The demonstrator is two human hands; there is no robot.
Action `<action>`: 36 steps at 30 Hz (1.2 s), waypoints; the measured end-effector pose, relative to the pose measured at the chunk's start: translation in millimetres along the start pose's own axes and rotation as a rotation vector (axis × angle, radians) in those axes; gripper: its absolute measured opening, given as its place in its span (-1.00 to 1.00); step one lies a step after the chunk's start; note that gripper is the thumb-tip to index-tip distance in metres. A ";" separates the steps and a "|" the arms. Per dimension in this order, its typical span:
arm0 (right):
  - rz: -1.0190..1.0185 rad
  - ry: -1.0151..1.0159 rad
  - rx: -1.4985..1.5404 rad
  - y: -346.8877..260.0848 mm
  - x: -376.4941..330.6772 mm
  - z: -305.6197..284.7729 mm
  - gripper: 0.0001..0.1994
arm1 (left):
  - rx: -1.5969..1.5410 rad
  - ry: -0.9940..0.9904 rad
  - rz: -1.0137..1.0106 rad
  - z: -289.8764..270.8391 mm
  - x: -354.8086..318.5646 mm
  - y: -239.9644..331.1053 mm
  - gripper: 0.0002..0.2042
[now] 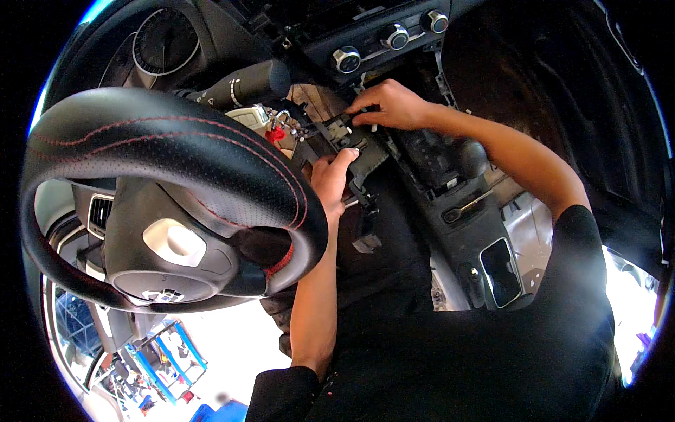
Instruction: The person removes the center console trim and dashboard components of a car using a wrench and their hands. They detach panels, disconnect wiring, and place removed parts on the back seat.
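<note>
Between my hands, beside the centre console, is a black plastic part (367, 163) with pale, connector-like pieces on its upper side. My left hand (330, 181) grips its left side, the thumb lying over the top and the other fingers mostly hidden beneath. From the right, my right hand (391, 105) reaches across with thumb and forefinger drawn together at the part's far end. What sits between those fingertips is too small to make out. Keys with a red tag (275, 133) hang close to my left hand, by the steering column.
A black steering wheel (176, 130) with red stitching fills the left, a stalk (246, 83) behind it. Control knobs (396, 36) line the dash above my right hand. The centre console (460, 243) holds a wrench (467, 207) and a gear knob (472, 159). Outside stands a blue-framed rack (165, 362).
</note>
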State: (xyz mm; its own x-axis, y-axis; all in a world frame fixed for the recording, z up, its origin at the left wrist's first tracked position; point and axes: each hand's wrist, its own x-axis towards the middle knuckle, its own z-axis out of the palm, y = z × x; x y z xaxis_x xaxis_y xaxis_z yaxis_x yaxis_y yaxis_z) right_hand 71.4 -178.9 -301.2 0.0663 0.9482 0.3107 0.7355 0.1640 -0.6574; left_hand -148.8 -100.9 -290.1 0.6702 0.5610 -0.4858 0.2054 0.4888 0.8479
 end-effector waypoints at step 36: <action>0.108 -0.019 0.334 1.4 -6.4 -1.1 -0.72 | 0.679 0.155 0.191 30.4 -2.8 25.3 -0.57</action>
State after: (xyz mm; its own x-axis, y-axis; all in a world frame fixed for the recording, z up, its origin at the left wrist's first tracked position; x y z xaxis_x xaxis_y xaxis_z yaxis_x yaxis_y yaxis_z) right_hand 72.8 -185.0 -303.4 0.1172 0.9693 0.2160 0.4635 0.1390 -0.8751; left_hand -123.7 -110.4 -260.8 0.6400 0.7082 -0.2979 0.5268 -0.1222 0.8412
